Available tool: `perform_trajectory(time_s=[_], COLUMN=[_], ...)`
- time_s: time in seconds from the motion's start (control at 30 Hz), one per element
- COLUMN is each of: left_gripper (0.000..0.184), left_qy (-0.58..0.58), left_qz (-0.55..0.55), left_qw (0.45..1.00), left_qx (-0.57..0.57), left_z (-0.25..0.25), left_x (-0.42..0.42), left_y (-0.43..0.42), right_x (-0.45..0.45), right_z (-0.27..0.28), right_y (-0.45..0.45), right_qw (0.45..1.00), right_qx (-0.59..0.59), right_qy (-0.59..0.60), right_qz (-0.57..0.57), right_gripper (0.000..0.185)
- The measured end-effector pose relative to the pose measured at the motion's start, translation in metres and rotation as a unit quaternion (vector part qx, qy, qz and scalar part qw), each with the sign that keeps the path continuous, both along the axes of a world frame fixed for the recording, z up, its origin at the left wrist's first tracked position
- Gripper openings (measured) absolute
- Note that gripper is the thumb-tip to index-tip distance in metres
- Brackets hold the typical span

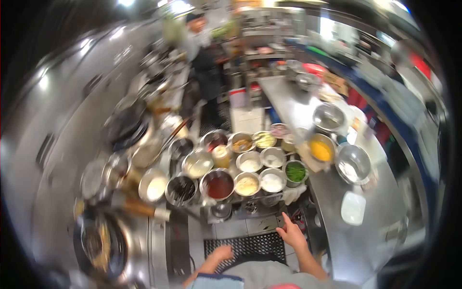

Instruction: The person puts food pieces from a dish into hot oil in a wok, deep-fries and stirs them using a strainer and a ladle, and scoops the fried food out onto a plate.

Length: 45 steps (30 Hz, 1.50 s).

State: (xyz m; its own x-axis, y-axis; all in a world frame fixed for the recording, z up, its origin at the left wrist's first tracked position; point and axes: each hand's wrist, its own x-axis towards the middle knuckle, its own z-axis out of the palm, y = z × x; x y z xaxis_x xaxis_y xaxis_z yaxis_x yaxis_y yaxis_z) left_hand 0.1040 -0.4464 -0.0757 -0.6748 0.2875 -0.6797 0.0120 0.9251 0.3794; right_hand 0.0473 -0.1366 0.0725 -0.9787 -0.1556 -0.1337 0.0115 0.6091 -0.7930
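Observation:
My left hand hangs low in front of my body, its fingers curled in, with nothing visible in it. Further right, my right hand is raised with the index finger stretched forward, holding nothing. Its nearest things are a container of chopped green herbs and a white cloth at the stand's edge. Ahead stand several metal containers: dark red sauce, a pale yellow filling, a white one. A squeeze bottle stands among them. Both hands are apart from all of these.
At lower left, a dark wok with food sits beside a wooden handle. The steel counter on my right bears a white dish, a steel bowl and a yellow-filled bowl. A co-worker stands beyond. A perforated mat lies below.

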Motion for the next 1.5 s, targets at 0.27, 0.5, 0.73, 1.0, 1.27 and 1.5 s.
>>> perform_trajectory(time_s=[0.27, 0.5, 0.73, 1.0, 1.27, 1.5], left_gripper=[0.034, 0.04, 0.037, 0.034, 0.02, 0.02], left_qy=[0.027, 0.077, 0.089, 0.077, -0.051, -0.075], left_qz=[0.117, 0.245, 0.412, 0.662, 0.623, 0.891], left_qw=[0.991, 0.96, 0.898, 0.745, 0.776, 0.407], left_qx=[0.063, 0.111, 0.127, -0.039, -0.083, 0.189], left_z=[0.046, 0.037, 0.022, -0.038, -0.145, -0.132], left_x=[-0.005, 0.062, 0.129, 0.225, 0.337, 0.383], left_y=[0.007, -0.015, -0.041, 0.007, 0.185, 0.219], right_x=[-0.007, -0.023, -0.027, 0.014, 0.076, 0.025], right_z=[-0.033, -0.066, -0.052, 0.026, 0.079, 0.132], right_y=[-0.031, -0.11, -0.248, -0.494, -0.666, -0.649], right_qw=[0.991, 0.95, 0.799, 0.622, 0.55, 0.668], right_qx=[-0.018, -0.013, -0.178, -0.286, -0.219, -0.115], right_qy=[-0.069, -0.085, -0.313, -0.463, -0.7, -0.273], right_qz=[0.112, 0.299, 0.482, 0.563, 0.399, 0.683], right_gripper=[0.066, 0.06, 0.043, 0.065, 0.007, 0.01])
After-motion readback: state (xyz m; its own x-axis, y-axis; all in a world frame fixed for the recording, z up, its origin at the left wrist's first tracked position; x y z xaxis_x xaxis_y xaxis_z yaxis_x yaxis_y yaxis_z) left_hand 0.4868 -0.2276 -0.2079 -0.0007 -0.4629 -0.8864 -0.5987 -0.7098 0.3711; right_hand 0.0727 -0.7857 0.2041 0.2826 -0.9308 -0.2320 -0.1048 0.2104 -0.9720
